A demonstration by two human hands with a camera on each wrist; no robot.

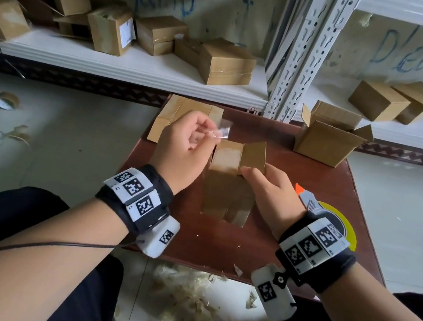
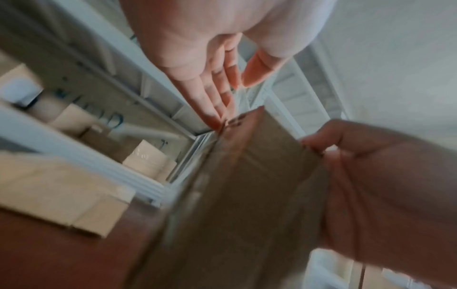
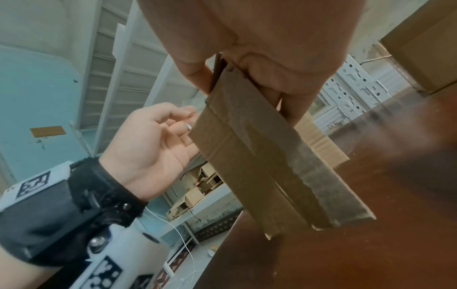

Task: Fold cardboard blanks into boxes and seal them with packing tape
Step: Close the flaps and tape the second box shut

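A flattened cardboard blank stands tilted over the brown table, its two upper flaps sticking up. My right hand pinches the blank at the base of the right flap; the right wrist view shows thumb and fingers of that right hand clamped on the blank. Just left of the flaps, my left hand pinches a small scrap of clear tape between thumb and fingertips. The left wrist view is blurred and shows the blank edge-on.
A stack of flat blanks lies at the table's far left, and an open box at the far right. A yellow tape roll and an orange-tipped knife sit beside my right wrist. Finished boxes fill the shelf; tape scraps litter the floor.
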